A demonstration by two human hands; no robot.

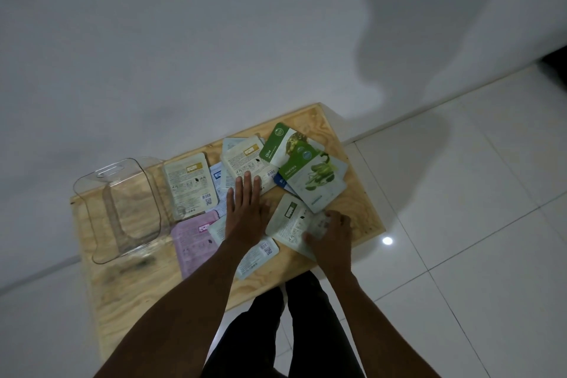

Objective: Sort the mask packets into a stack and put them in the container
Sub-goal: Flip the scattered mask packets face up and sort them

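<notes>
Several mask packets lie scattered and overlapping on a small plywood table [129, 294]. My left hand [245, 212] rests flat, fingers spread, on the middle packets, its fingertips on a cream packet [245, 159]. My right hand [331, 235] curls over the near edge of a pale green packet [290, 219]; I cannot tell whether it has lifted. A green Olive packet [276, 144] and an Aloe Vera packet [316, 181] lie at the far right. A pink packet [193, 239] lies beside a clear plastic container [119, 205], which stands at the table's left with nothing in it.
The table stands against a white wall, on white floor tiles [460, 224]. My dark trousers [294, 331] show below the table's near edge. The table's near left part is bare wood.
</notes>
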